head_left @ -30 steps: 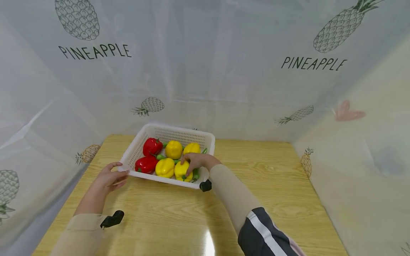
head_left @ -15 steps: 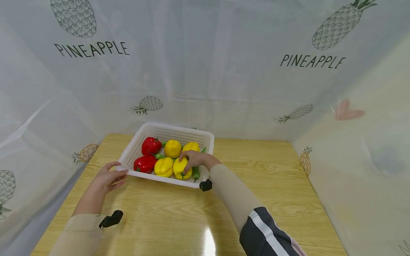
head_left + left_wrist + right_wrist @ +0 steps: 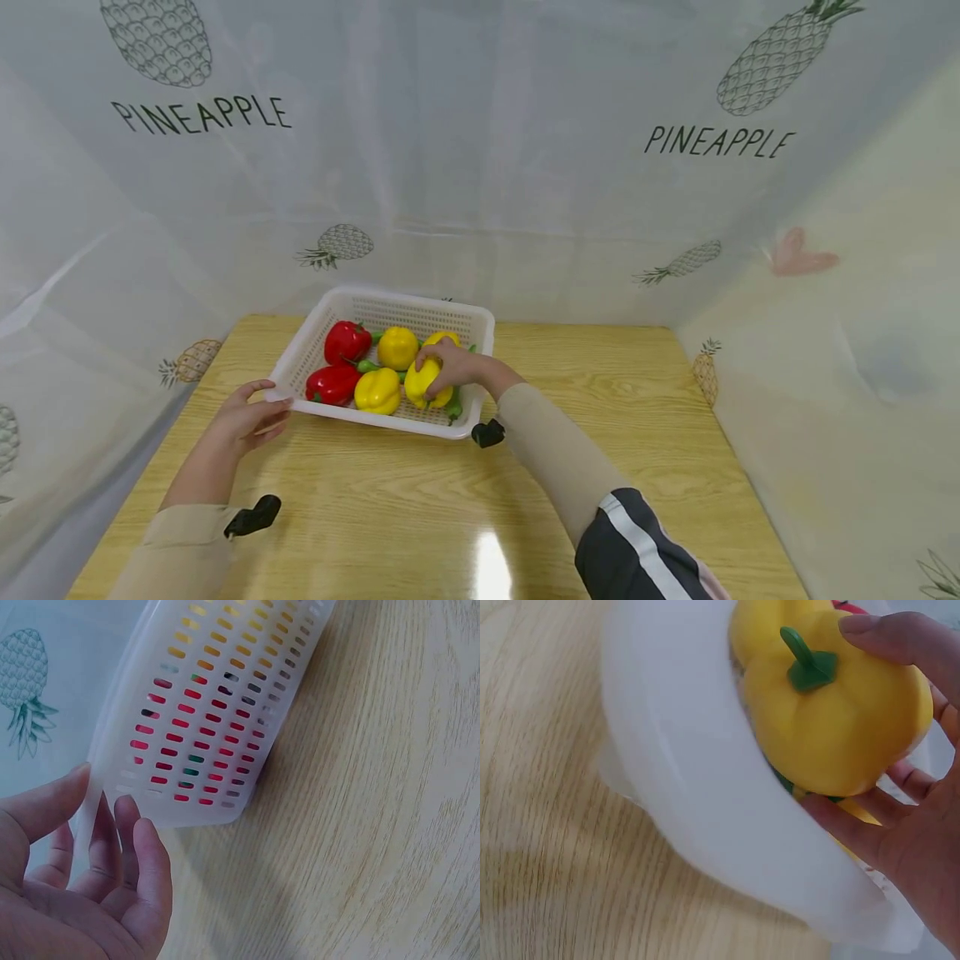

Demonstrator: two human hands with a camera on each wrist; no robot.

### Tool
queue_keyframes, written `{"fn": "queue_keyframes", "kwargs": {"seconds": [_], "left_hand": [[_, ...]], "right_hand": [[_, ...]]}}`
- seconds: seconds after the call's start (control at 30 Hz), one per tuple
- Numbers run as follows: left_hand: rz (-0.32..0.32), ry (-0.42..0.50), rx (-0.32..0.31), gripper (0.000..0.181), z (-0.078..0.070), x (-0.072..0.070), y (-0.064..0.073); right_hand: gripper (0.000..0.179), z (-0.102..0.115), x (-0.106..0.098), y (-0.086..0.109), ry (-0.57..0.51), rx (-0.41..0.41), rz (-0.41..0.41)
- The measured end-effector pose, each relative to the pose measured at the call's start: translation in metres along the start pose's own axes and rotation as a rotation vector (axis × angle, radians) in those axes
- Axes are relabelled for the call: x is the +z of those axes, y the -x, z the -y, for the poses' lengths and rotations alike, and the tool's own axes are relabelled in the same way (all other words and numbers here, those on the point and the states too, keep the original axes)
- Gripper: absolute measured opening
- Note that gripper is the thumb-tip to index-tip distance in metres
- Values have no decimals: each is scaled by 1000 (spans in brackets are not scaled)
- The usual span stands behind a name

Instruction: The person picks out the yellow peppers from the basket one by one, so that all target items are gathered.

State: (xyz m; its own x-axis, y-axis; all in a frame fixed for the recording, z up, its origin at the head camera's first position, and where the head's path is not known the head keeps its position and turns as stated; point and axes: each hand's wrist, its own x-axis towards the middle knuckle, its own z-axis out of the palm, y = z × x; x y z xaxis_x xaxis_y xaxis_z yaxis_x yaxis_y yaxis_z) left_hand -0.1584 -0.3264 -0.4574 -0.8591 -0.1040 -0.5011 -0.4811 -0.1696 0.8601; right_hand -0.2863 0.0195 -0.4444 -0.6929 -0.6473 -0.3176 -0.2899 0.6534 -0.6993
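Observation:
A white perforated plastic basket holds red, yellow and green peppers. At its near left corner, my left hand pinches the rim, thumb on one side and fingers on the other in the left wrist view. My right hand reaches in over the right end and grips a yellow bell pepper with a green stem. Its thumb lies on top and the fingers curl beneath. Two more yellow bell peppers, one in front and one behind, sit beside it; another is partly hidden behind the right hand.
Two red bell peppers lie at the basket's left end. Green peppers show between and beside the others. The basket stands on a wooden table near its back edge, against a pineapple-print curtain.
The yellow bell pepper in my right hand has risen slightly from its place, baring basket floor below it. My left hand keeps its hold on the rim. The whole view has shifted a little.

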Motion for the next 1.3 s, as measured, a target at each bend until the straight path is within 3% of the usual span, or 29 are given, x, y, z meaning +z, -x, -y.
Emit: {"fn": "queue_keyframes", "kwargs": {"seconds": [0.37,0.87,1.3], "left_hand": [[-6,-19,6,48,5,-2,-3],[13,-11,14,46,4,-2,-5],[41,-19,26,43,6,-3,-3]], "right_hand": [[31,-3,-13,18,40,-113,7],[16,-3,-34,55,-41,-187,-3],[26,-17,-53,86,-63,-209,-77]]}}
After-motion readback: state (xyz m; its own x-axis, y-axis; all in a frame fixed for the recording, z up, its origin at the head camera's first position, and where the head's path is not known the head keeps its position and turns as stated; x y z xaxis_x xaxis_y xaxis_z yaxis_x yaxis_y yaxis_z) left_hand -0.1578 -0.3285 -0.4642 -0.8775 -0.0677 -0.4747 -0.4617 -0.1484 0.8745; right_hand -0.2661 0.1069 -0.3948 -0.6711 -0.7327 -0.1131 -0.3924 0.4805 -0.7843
